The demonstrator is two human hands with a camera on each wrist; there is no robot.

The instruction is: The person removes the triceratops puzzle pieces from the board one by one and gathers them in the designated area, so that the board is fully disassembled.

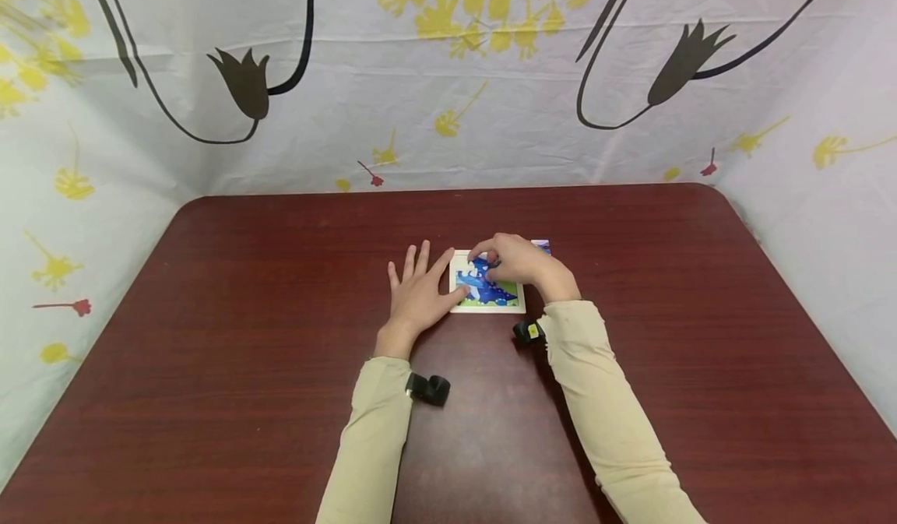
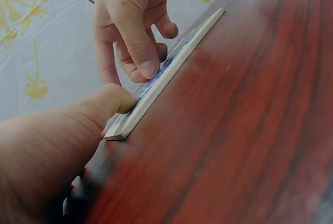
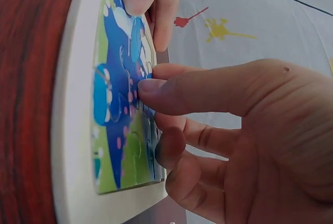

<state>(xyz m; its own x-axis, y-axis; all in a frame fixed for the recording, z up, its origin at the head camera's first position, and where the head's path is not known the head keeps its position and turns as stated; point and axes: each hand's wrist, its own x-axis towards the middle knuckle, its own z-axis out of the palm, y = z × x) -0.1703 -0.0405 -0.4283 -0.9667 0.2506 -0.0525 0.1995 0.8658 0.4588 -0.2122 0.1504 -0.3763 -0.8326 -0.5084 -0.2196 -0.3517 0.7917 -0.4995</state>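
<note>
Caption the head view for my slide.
Left hand and right hand at a framed picture puzzle on a dark red table.

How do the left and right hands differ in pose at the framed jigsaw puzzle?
The left hand is spread, while the right hand is bent. The left hand lies along the framed jigsaw puzzle's left side; the right hand arches over its upper right part. Both overlap it in the head view.

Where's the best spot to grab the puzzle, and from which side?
Probably the near edge of its pale frame, coming in low from your side: the puzzle lies flat, but that edge rises above the table and nothing covers it.
</note>
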